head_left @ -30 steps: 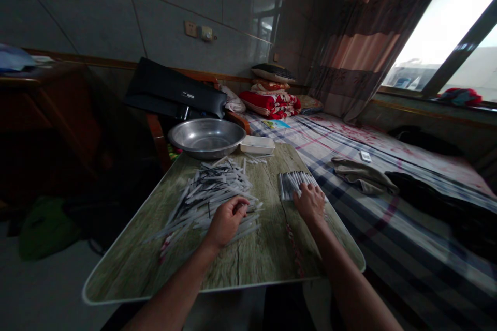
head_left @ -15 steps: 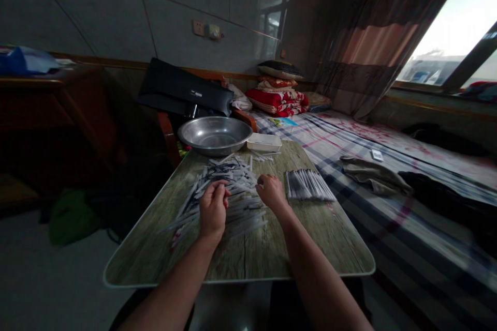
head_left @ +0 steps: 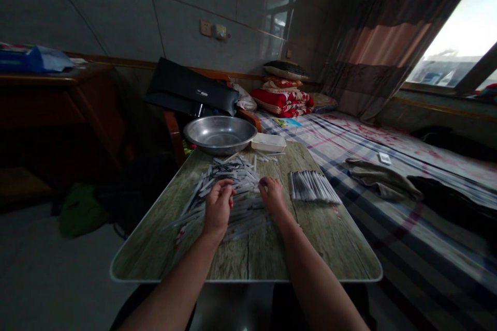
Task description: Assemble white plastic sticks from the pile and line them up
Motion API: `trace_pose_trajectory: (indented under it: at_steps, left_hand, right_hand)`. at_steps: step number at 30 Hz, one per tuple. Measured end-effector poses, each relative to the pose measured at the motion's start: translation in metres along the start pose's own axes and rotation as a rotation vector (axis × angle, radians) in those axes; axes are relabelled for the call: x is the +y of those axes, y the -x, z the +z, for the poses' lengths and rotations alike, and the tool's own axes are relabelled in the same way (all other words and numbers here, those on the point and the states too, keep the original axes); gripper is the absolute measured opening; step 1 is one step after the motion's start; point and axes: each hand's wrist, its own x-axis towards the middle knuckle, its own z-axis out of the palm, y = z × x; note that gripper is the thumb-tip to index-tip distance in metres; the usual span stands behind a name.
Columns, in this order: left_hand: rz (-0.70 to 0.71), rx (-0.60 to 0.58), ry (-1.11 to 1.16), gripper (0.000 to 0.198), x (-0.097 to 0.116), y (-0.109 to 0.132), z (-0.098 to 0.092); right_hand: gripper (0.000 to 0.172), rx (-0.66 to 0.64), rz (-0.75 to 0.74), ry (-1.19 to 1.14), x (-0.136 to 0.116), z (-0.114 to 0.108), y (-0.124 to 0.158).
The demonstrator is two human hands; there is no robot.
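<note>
A loose pile of thin white, clear and dark sticks (head_left: 234, 167), which look like pen parts, spreads over the middle of the wood-patterned table (head_left: 330, 243). At the pile's near side is my left hand (head_left: 218, 206), its fingers curled together in a pinch. My right hand (head_left: 273, 195) hovers at the pile's right edge, thumb and fingertips pressed together. Whatever either pinch holds is too small to make out. Right of my right hand lies a neat row of white, dark-tipped sticks (head_left: 313, 187), side by side.
A wide metal basin (head_left: 221, 137) and a white plastic tray (head_left: 268, 143) stand at the table's far end. Behind them a black flat case (head_left: 190, 90) leans on a wooden chair. A bed with a checked sheet (head_left: 330, 150) runs along the right.
The view has shifted slightly, so the whole scene sits a little further right. Both hands stay over the pile, still pinched, with only small finger movements.
</note>
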Motion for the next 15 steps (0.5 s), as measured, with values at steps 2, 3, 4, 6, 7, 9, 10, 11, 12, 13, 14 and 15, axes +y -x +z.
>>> trace_pose_trajectory:
  at_steps: [2, 3, 4, 6, 7, 9, 10, 11, 12, 13, 14, 15]
  left_hand:
    - [-0.045, -0.071, -0.03, 0.029, -0.002, 0.001, 0.002]
    - [-0.062, -0.106, -0.043, 0.033, -0.003, 0.002, 0.003]
    - [-0.076, -0.141, -0.055, 0.037, -0.004, 0.003, 0.004]
    - [-0.09, -0.196, -0.07, 0.042, -0.005, 0.005, 0.007]
    - [-0.09, -0.206, -0.071, 0.042, -0.005, 0.006, 0.007]
    - [-0.075, -0.179, -0.057, 0.04, -0.004, 0.006, 0.008]
    - [-0.06, -0.14, -0.04, 0.039, -0.003, 0.005, 0.007]
    - [-0.043, -0.087, -0.017, 0.038, -0.002, 0.004, 0.006]
    - [-0.028, -0.035, 0.011, 0.037, 0.0, 0.002, 0.005]
    - [-0.015, 0.012, 0.043, 0.037, 0.001, 0.001, 0.003]
    - [-0.005, 0.052, 0.073, 0.036, 0.002, 0.0, 0.001]
    - [0.003, 0.085, 0.098, 0.035, 0.003, -0.001, 0.0]
  right_hand:
    - [0.018, 0.041, -0.099, -0.093, -0.006, 0.0, 0.003]
    - [0.019, 0.047, -0.147, -0.114, -0.011, 0.001, 0.005]
    - [0.02, 0.046, -0.184, -0.116, -0.016, 0.0, 0.007]
    - [0.021, 0.023, -0.231, -0.084, -0.027, -0.001, 0.012]
    - [0.021, 0.013, -0.249, -0.069, -0.032, -0.001, 0.014]
    - [0.023, 0.016, -0.273, -0.065, -0.037, -0.003, 0.017]
    - [0.026, 0.032, -0.27, -0.069, -0.038, -0.003, 0.017]
    - [0.029, 0.052, -0.25, -0.066, -0.037, -0.003, 0.017]
    - [0.03, 0.068, -0.215, -0.052, -0.035, -0.003, 0.016]
    - [0.03, 0.071, -0.173, -0.026, -0.033, -0.002, 0.015]
    - [0.027, 0.059, -0.131, 0.007, -0.029, -0.001, 0.014]
    - [0.025, 0.036, -0.097, 0.043, -0.026, 0.001, 0.012]
